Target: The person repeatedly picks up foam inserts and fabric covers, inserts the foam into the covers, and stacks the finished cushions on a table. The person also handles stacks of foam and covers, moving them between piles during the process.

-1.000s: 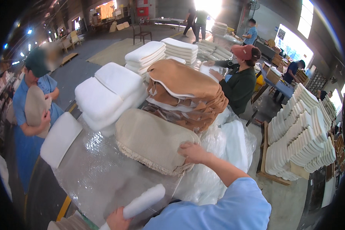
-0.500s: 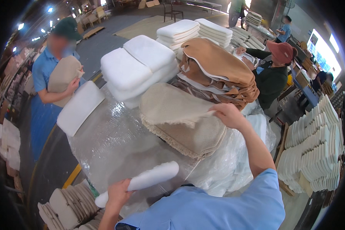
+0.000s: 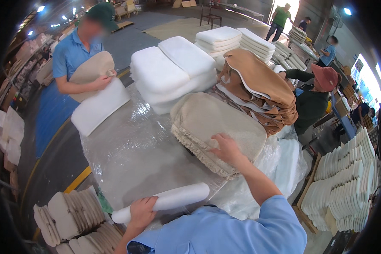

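Two hands at a plastic-covered counter, one on a foam roll, one on beige covers.

Left hand (image 3: 142, 210) curled shut around a rolled white foam pad (image 3: 163, 201) at the counter's (image 3: 127, 156) near edge. Right hand (image 3: 226, 148) lies flat, fingers spread, on top of a stack of beige fabric covers (image 3: 211, 127), gripping nothing, or so it seems. Behind: white foam cushions (image 3: 173, 67), tan covers (image 3: 258, 82). Across the counter a person in blue (image 3: 78, 53) holds a beige cover.
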`<state>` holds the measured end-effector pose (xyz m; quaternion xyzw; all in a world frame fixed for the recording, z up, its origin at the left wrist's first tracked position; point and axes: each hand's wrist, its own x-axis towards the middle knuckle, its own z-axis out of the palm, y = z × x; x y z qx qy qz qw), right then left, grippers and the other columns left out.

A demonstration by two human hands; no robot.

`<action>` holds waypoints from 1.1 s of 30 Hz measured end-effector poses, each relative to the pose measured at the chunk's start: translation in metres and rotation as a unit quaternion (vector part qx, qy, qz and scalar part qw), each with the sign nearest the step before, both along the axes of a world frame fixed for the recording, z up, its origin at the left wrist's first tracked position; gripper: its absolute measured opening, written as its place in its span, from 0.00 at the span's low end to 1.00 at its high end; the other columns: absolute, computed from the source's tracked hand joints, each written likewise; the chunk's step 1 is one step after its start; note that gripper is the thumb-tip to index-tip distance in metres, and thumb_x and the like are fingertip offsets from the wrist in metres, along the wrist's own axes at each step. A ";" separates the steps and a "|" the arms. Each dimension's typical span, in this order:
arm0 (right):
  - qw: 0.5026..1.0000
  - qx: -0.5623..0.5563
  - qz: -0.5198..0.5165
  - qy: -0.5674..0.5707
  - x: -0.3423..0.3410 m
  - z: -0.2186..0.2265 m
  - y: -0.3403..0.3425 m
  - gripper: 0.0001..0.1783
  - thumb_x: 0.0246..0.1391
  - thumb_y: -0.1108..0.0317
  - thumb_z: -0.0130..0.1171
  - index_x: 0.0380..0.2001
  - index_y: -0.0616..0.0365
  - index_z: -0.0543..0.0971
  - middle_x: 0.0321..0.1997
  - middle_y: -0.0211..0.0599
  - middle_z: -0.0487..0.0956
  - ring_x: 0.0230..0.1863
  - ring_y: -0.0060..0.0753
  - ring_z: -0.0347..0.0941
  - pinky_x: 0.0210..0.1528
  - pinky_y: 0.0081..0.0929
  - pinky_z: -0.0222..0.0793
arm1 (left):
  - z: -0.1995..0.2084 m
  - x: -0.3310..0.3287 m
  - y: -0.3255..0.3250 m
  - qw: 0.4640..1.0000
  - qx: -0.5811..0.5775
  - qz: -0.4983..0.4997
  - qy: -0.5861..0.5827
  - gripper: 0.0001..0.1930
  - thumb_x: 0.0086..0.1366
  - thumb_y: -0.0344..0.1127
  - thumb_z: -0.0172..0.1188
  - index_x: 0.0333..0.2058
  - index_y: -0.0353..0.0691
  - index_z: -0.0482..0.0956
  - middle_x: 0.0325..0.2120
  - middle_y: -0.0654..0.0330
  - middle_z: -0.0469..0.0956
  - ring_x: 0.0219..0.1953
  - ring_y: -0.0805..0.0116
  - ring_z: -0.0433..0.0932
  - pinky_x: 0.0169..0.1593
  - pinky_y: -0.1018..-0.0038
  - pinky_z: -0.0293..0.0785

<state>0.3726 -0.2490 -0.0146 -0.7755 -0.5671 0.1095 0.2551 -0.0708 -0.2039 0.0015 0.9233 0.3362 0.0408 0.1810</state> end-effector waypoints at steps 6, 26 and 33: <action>0.993 0.049 -0.049 -0.097 -0.025 -0.048 0.043 0.14 0.58 0.57 0.67 0.44 0.50 0.83 0.49 0.38 0.82 0.60 0.55 0.74 0.59 0.48 0.70 | 0.001 -0.003 -0.007 1.000 0.001 0.019 0.016 0.23 0.51 0.36 0.71 0.49 0.48 0.82 0.43 0.58 0.86 0.45 0.52 0.84 0.47 0.55 0.78; 0.918 0.169 -0.222 0.281 0.000 -0.008 0.041 0.11 0.68 0.62 0.58 0.37 0.60 0.76 0.33 0.34 0.77 0.38 0.25 0.67 0.41 0.31 0.66 | 0.022 -0.026 -0.021 0.997 0.063 -0.051 -0.001 0.20 0.50 0.33 0.73 0.44 0.46 0.82 0.38 0.60 0.85 0.41 0.54 0.84 0.43 0.58 0.81; 0.911 0.102 -0.271 0.294 -0.037 -0.030 0.013 0.13 0.69 0.60 0.58 0.40 0.61 0.77 0.32 0.39 0.79 0.36 0.35 0.73 0.42 0.39 0.70 | 0.009 -0.063 -0.048 0.994 0.035 -0.105 -0.022 0.18 0.51 0.34 0.71 0.43 0.47 0.82 0.40 0.63 0.85 0.42 0.57 0.84 0.43 0.60 0.81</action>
